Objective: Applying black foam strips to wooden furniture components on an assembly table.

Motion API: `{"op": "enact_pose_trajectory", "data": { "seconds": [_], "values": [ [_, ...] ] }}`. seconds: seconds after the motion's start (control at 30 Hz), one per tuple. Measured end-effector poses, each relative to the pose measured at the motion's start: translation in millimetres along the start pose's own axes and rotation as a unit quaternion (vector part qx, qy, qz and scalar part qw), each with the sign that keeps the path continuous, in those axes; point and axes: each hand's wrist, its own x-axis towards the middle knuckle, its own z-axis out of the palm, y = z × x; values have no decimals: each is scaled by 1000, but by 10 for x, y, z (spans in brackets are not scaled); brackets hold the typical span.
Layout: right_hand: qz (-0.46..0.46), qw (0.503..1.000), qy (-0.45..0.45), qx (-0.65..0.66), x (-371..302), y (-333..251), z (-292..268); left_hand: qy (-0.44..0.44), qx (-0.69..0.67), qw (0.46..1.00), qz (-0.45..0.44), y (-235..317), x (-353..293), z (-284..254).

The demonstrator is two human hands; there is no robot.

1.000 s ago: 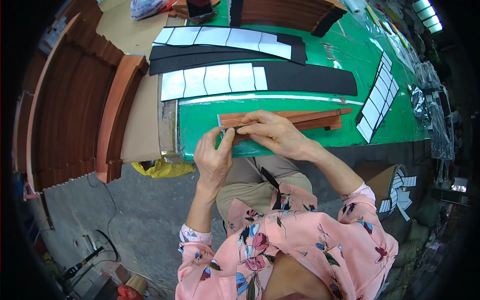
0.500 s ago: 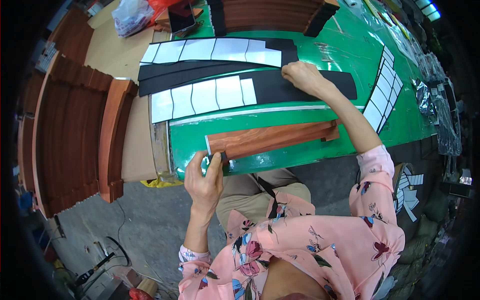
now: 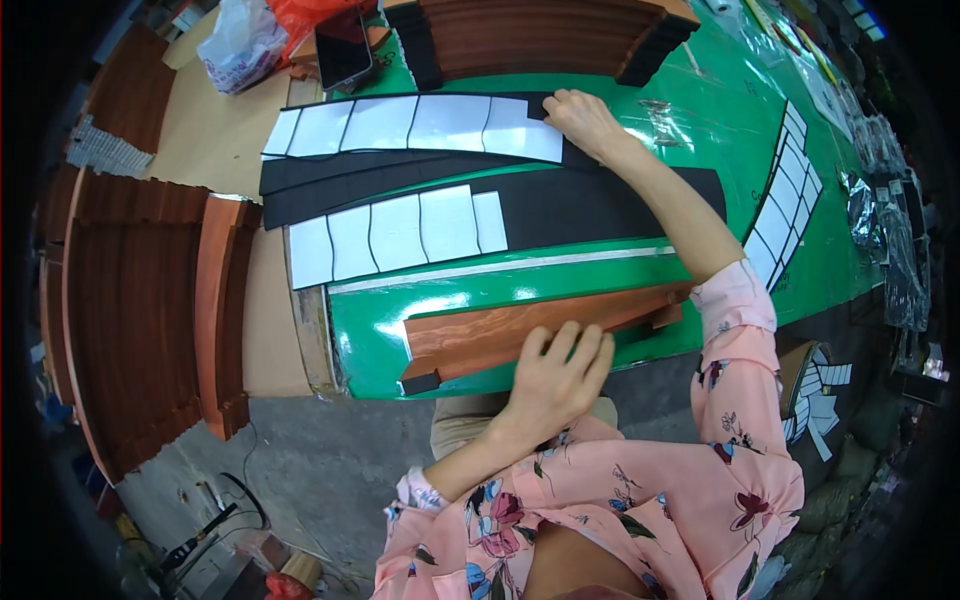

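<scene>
A reddish-brown wooden piece with a raised edge [image 3: 480, 335] lies along the near side of the green table. A small black pad [image 3: 421, 383] sits at its near left corner. Over the piece's near edge is my left hand [image 3: 560, 380], fingers bent and apart, with nothing visible in them. My right hand [image 3: 588, 128] is closed in a pinch at the right end of the upper black sheet with white pads [image 3: 385, 125]; whatever its fingertips hold is hidden. Nearer me lies another black sheet with white pads [image 3: 400, 238], its right part bare black.
Stacked brown wooden pieces stand at the left [image 3: 130, 320], and a brown stack [image 3: 540, 40] stands at the far side. A phone [image 3: 343, 50] and plastic bag [image 3: 240, 45] are far left. Another white-pad sheet [image 3: 785, 200] lies right; plastic wrapping [image 3: 875, 210] lines the right edge.
My left hand has left the black pad at the wooden piece's corner and moved right along its near edge. My right hand has shifted from between the sheets to the upper sheet's end.
</scene>
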Motion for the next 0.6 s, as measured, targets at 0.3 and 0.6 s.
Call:
{"op": "enact_pose_trajectory", "data": {
  "seconds": [0.3, 0.6],
  "values": [
    [-62, 993, 95, -33, 10, -89, 79, 4, -41, 999, -5, 98, 256, 500],
    [170, 975, -65, 129, 137, 140, -110, 27, -35, 999, -10, 147, 283, 539]
  ]
}}
